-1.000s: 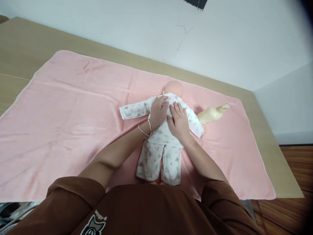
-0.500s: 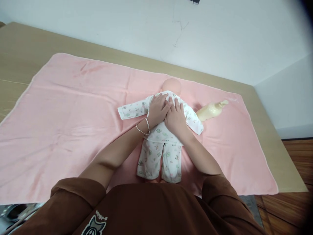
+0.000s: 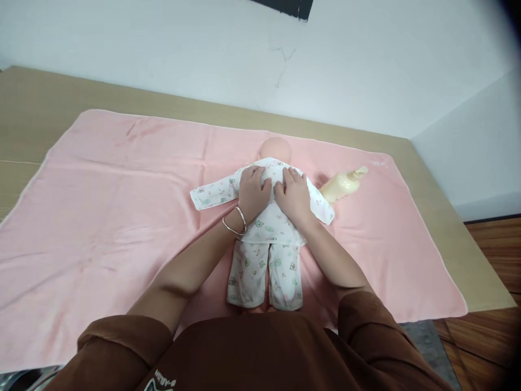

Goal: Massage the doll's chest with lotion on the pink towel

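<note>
A white wall [image 3: 163, 54] stands behind a light wooden table [image 3: 40, 103], and a big pink blanket [image 3: 101, 206] covers most of the table top. A baby doll [image 3: 266, 231] lies on its back in the middle of the blanket, with its bare head pointing to the wall and its feet pointing to the person. It wears a white top and white pants with little pictures on them.

The left hand [image 3: 252, 193] and the right hand [image 3: 293, 195] lie side by side on the doll's chest. Both are flat with the fingers spread out, so they press on the top and do not grab anything. The thumbs are just beside each other. Two thin bracelets [image 3: 236, 221] sit on the left wrist.

A cream bottle [image 3: 341, 185] lies on its side on the blanket, just beside the doll's arm on the right. The person's sleeves [image 3: 366, 336] are brown
</note>
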Tool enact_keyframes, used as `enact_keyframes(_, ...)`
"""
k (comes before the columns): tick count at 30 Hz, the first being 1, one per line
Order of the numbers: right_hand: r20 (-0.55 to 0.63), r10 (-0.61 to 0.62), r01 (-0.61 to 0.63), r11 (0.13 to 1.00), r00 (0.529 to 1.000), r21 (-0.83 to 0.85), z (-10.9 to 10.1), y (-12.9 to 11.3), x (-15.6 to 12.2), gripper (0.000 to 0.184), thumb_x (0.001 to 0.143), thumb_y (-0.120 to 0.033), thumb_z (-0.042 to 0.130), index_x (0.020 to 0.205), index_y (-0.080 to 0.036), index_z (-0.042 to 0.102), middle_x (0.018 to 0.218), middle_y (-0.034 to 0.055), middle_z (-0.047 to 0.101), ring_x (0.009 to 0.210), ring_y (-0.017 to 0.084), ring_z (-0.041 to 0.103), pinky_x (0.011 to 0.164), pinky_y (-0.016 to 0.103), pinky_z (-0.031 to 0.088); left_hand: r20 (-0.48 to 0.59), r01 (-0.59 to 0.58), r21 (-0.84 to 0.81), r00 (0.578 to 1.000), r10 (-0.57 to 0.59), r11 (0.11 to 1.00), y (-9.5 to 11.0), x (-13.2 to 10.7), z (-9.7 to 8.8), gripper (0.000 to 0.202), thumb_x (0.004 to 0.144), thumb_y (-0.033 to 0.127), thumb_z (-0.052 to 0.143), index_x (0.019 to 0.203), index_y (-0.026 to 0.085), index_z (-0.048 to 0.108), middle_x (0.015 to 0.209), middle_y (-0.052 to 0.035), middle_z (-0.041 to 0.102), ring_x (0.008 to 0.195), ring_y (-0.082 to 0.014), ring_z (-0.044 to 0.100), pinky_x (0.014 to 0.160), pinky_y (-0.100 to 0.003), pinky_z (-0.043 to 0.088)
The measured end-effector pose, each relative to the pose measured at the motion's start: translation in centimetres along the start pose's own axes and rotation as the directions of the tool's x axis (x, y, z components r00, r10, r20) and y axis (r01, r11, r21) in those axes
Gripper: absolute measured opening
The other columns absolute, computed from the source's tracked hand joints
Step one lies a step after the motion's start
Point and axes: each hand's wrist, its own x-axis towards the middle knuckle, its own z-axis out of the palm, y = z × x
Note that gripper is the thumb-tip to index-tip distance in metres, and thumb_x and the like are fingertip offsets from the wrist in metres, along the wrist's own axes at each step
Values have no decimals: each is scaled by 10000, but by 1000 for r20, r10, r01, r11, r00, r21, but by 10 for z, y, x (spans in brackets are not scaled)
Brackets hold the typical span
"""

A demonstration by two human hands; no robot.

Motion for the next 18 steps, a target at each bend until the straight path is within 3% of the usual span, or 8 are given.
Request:
enact_keyframes(7,42,-34,34,999,999,9,8,4,3,581,1019,-359,359,1500,-40,417,1560,208,433,1483,316,346,1253,524,190,175,-97,52,981,87,994,-9,7,-5,459,939,349,495,1345,145,559,1465,-152,554,1435,-314,426,1229,-522,298)
enact_keyframes(10,48,-52,52,999,997,2,9,7,3,563,1025,-343,348,1512,-65,408,1576,194,414,1497,305,330,1253,533,183,162,-111,41,981,103,993,-10,7,-5,445,949,349,482,1341,158,572,1453,-137,573,1437,-307,434,1228,-524,301)
enact_keyframes(13,-4,-75,75,997,997,-15,11,5,-3,527,1027,-328,340,1470,-78,476,1555,183,453,1487,290,359,1250,526,209,133,-159,28,979,154,987,-6,4,-7,377,965,321,447,1260,182,637,1373,-110,642,1347,-272,530,1185,-500,376)
enact_keyframes(18,-113,-37,31,998,993,-52,13,0,-15,481,1023,-358,351,1347,-131,625,1456,146,579,1376,288,517,1143,447,415,48,-160,48,986,157,986,3,-2,-10,291,957,294,474,1085,196,717,1202,-100,720,1170,-243,625,1091,-440,470)
